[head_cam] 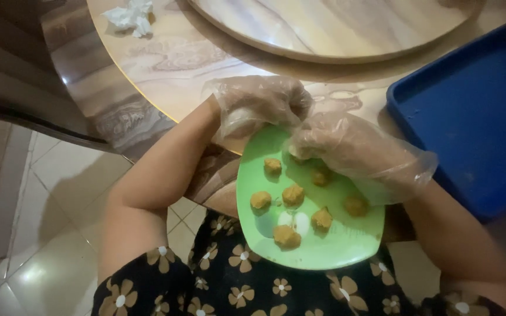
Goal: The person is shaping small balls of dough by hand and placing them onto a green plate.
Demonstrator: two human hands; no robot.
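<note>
a crumpled tissue (129, 16) lies far left on the marble surface (171, 64). the left hand (262, 102), in a clear plastic glove, is curled shut round something pale at the far edge of a green plate (323, 248); what it grips cannot be made out. seven tan balls (293, 195) sit apart on the plate. the gloved right hand (355, 149) meets the left, fingers bent over the plate; whether it holds anything i cannot tell. a blue tray (475, 111) lies right.
</note>
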